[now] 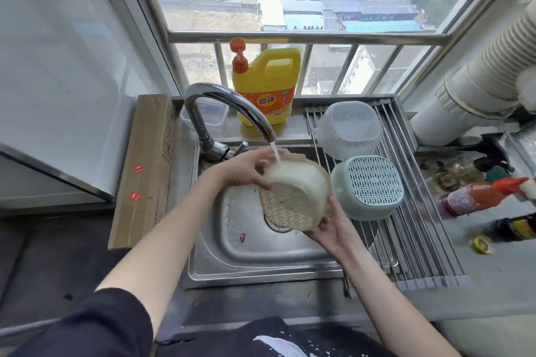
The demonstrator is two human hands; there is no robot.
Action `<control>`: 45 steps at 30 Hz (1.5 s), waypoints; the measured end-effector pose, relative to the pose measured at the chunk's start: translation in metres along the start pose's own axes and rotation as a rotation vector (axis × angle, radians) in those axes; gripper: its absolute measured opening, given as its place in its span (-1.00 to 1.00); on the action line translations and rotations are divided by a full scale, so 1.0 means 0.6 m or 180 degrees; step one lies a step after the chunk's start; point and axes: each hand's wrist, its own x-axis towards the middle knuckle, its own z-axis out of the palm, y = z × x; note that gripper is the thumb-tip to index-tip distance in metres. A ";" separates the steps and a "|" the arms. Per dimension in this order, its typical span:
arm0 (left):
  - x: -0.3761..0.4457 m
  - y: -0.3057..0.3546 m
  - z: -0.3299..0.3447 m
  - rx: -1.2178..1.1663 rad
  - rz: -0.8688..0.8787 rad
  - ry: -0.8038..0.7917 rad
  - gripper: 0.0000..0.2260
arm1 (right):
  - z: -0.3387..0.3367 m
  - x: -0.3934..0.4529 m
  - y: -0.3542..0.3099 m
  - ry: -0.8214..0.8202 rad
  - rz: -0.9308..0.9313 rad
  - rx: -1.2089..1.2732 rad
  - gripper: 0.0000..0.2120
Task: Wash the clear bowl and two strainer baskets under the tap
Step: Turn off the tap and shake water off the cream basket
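Hands [333, 226] gripping cream strainer [293, 194] underwater.

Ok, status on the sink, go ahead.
Left hand and right hand both gripping beige strainer basket under running tap. Clear bowl, green strainer basket upturned on rack. Nothing in the way.

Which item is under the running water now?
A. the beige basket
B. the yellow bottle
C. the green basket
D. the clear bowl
A: both hands hold the beige basket over the sink, and the stream from the tap falls on it, while the clear bowl and the green basket lie upside down on the rack.
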 end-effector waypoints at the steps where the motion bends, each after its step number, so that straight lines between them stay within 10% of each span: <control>1: 0.003 -0.004 -0.004 0.0200 -0.0104 -0.0003 -0.26 | -0.005 -0.007 -0.001 -0.0107 -0.0250 -0.0314 -0.41; 3: 0.006 0.000 -0.005 -0.0027 -0.0473 0.0364 -0.31 | -0.010 -0.020 0.003 -0.0090 -0.0810 -0.1387 -0.55; 6: 0.016 -0.004 -0.005 -0.2399 -0.1053 0.1057 -0.53 | -0.006 -0.024 0.018 0.0225 -0.1532 -0.2834 -0.57; 11: 0.036 -0.006 -0.022 -0.6003 -0.0872 0.1638 -0.67 | 0.000 -0.036 0.039 0.0318 -0.1439 -0.2887 -0.58; 25: 0.043 0.007 -0.103 -0.6316 -0.1789 0.2362 -0.85 | -0.021 -0.050 0.054 0.0405 -0.0910 -0.2796 -0.61; 36: 0.051 0.006 -0.128 -0.6793 -0.2097 0.3012 -0.71 | 0.003 -0.066 0.038 0.0590 -0.0169 -0.1468 -0.80; 45: 0.026 0.052 -0.120 -0.6995 -0.1757 0.3278 -0.52 | -0.013 -0.067 0.022 0.0234 0.1260 0.0630 -0.56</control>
